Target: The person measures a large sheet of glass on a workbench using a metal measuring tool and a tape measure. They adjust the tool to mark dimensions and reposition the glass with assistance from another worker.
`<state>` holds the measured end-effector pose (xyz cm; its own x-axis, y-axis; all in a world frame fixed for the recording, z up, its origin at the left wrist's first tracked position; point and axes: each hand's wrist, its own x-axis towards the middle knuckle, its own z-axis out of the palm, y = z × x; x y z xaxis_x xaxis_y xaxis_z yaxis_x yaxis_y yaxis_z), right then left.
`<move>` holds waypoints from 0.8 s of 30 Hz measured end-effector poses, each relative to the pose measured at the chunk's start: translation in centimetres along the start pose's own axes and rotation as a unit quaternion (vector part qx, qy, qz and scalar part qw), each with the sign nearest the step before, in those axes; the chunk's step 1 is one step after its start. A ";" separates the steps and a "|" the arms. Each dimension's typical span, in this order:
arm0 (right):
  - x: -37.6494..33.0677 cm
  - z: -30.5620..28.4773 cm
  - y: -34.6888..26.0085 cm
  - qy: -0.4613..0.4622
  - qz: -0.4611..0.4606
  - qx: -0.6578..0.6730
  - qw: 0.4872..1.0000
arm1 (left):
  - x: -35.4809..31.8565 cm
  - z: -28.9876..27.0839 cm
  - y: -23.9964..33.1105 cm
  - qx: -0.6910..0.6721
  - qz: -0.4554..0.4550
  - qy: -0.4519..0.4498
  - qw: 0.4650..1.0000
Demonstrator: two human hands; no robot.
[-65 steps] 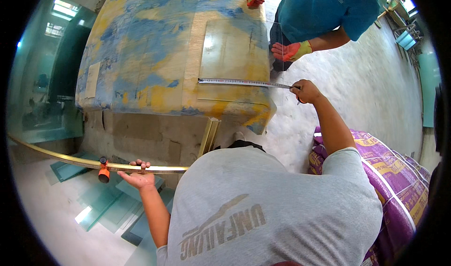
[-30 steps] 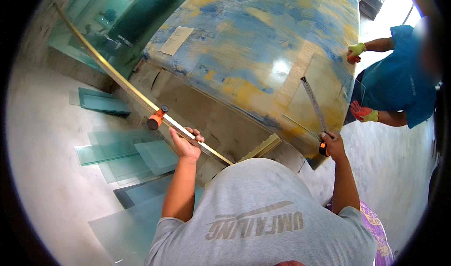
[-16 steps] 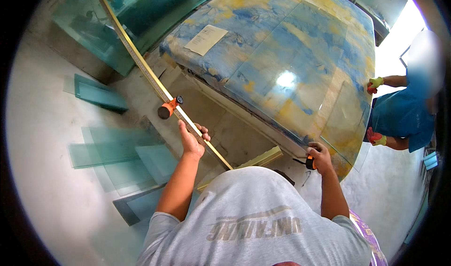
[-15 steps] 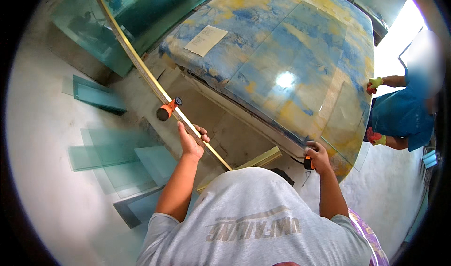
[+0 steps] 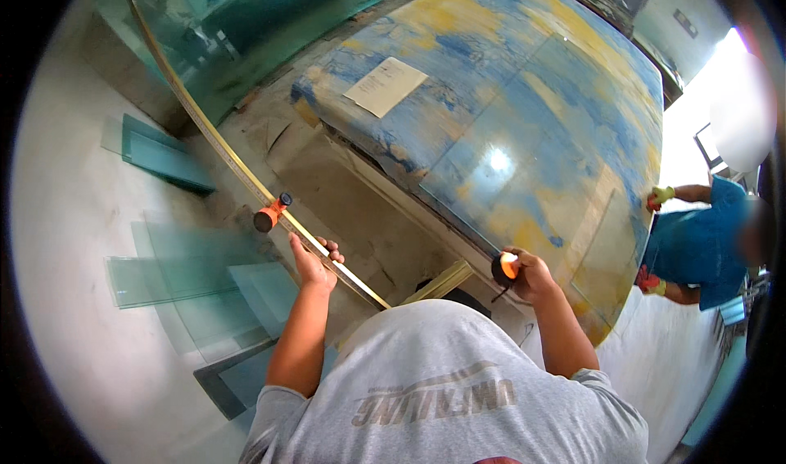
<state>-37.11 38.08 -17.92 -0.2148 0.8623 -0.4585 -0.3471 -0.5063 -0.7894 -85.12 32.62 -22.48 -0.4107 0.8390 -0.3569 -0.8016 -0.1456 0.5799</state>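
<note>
My left hand [image 5: 314, 262] is closed around a long, brass-coloured ruler bar [image 5: 192, 110] held diagonally, its near end by my shirt. Just beyond that hand, an orange and black sliding clamp [image 5: 273, 212] sits on the bar. My right hand [image 5: 530, 276] grips an orange and black tape measure [image 5: 505, 268] at the near edge of the table [image 5: 393, 159], which has a blue and yellow patterned cover. A clear glass sheet [image 5: 512, 157] lies flat on the table, beside my right hand.
On the table's far left lies a sheet of paper [image 5: 386, 86]. Glass panes [image 5: 192, 276] lean along the left wall, and larger ones [image 5: 270, 38] stand farther back. At the right edge, a co-worker in a blue shirt [image 5: 688, 243] has gloved hands near the table.
My right hand has moved left with the tape measure, whose round side now shows. The ruler bar and my left hand have shifted left and slightly nearer. The whole view has shifted a little.
</note>
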 end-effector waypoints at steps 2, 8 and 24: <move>6.1 -0.3 -0.9 0.010 -0.080 -0.110 0.991 | 1.4 -1.7 -1.1 -0.028 0.005 0.011 1.000; 20.2 10.6 -7.4 0.092 -0.231 -0.312 0.917 | 5.6 -7.3 -3.6 -0.097 0.052 0.031 0.993; 35.5 16.4 -5.6 0.285 -0.419 -0.629 0.589 | 2.8 -22.2 -5.6 -0.179 0.152 0.081 0.969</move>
<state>-57.81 71.34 -23.10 0.0161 0.8492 0.5278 0.9156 0.1996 -0.3492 -91.42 24.14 -43.04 -0.6904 0.6401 -0.3369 -0.7209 -0.5699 0.3945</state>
